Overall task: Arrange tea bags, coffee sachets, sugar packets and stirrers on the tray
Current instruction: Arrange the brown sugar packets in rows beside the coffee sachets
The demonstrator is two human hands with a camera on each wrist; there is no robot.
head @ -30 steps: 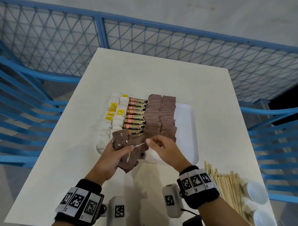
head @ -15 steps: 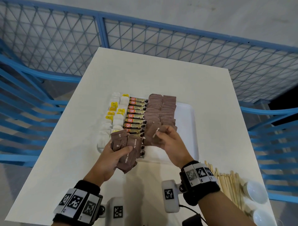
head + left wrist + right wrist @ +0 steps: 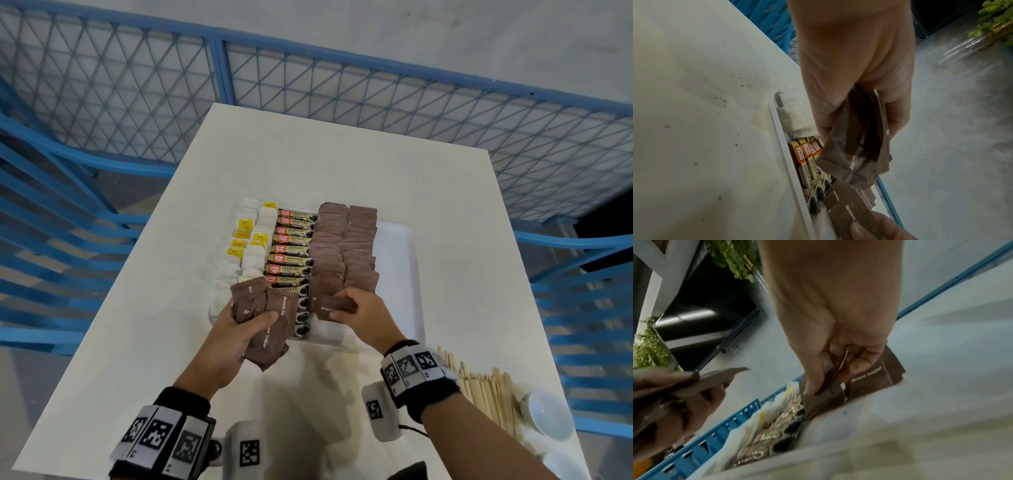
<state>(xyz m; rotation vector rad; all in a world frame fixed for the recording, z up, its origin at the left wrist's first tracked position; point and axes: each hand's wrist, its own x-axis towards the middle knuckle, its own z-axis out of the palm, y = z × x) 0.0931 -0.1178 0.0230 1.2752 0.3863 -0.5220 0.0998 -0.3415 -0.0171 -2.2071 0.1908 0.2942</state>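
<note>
A white tray (image 3: 397,260) on the table carries white tea bags (image 3: 251,246) with yellow tags, a column of coffee sachets (image 3: 293,250) and two columns of brown sugar packets (image 3: 346,246). My left hand (image 3: 236,325) grips a bunch of brown sugar packets (image 3: 270,325) over the tray's near left corner; the left wrist view shows the same bunch (image 3: 859,149). My right hand (image 3: 359,311) pinches one brown sugar packet (image 3: 330,308) at the near end of the sugar columns; its thumb and fingers hold the packet (image 3: 875,378) in the right wrist view. Wooden stirrers (image 3: 483,387) lie off the tray at the right.
White cups (image 3: 548,414) stand at the table's near right corner beside the stirrers. The tray's right strip (image 3: 407,308) is bare. A blue mesh fence (image 3: 308,85) runs behind the table, and blue chairs (image 3: 51,240) flank it.
My right hand took one sugar packet from the left hand's bunch and carried it right and forward to the near end of the sugar columns. The left hand barely moved.
</note>
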